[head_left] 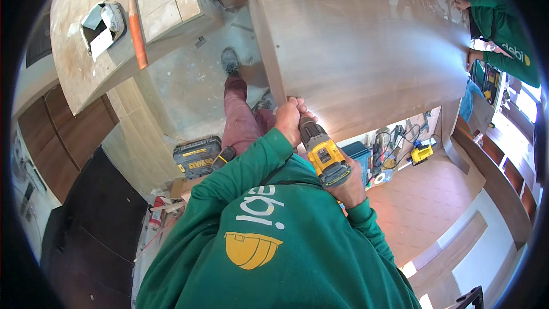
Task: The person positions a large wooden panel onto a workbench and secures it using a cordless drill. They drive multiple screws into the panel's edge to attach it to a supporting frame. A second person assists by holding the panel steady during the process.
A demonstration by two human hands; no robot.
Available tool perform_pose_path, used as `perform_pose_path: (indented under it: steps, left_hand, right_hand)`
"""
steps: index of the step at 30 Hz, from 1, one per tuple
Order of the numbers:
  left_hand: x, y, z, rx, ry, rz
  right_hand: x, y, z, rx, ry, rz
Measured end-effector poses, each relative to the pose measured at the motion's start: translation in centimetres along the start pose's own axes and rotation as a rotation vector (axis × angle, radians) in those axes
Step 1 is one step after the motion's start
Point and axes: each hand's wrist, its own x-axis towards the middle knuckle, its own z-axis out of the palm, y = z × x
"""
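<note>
A wooden panel point(366, 51) is spanning the upper middle, and a drill point(325, 157) is pointing toward its near edge. The right hand point(351, 186) is clamping round the drill; the left hand point(290, 119) is curling by the panel's corner, its exact hold unclear.

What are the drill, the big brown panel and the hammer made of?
Cordless drill: probably hard plastic, yellow and black, with a moulded-looking casing. Brown panel: wood or wood-look laminate, judging by its faint grain and soft shine. Claw hammer: likely a metal head, dull grey; the orange handle could be plastic or painted wood.
</note>
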Motion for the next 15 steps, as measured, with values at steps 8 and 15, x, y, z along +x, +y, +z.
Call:
perform_pose_path:
  steps: [8,15]
  left_hand:
    - [0.5,0.1,-0.3,0.015,-0.002,-0.003]
    - [1.0,0.2,-1.8,0.012,0.004,0.048]
  right_hand:
    - [0.8,0.7,0.1,-0.022,-0.017,-0.004]
    - [1.5,0.4,0.2,-0.051,0.005,-0.024]
